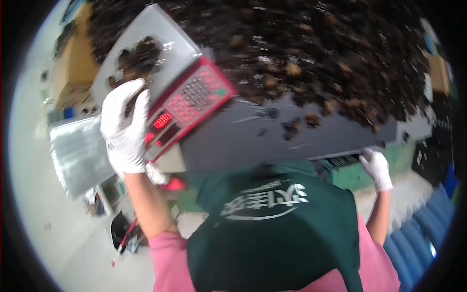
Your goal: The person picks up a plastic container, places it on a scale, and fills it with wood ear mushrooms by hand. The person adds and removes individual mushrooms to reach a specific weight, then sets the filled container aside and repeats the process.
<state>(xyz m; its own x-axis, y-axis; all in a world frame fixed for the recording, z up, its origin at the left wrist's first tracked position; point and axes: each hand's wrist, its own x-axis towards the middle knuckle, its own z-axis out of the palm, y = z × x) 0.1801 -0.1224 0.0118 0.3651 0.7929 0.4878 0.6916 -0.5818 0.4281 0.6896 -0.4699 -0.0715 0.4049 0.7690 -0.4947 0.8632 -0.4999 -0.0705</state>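
Observation:
My left hand, in a white glove, is at the near corner of the scale's tray, its thumb and fingers closed on a dark, wet piece. On the clear tray lie more dark brown pieces. The red scale shows lit red digits, and my left hand is beside its display. My right hand, also gloved in white, is at the table's front edge on the right; its fingers are blurred and partly hidden.
A large heap of dark, wet pieces covers the back of the grey table, with a few loose pieces in front. Cardboard boxes stand at left. A clear plastic container is left of the scale. Blue ridged material lies lower right.

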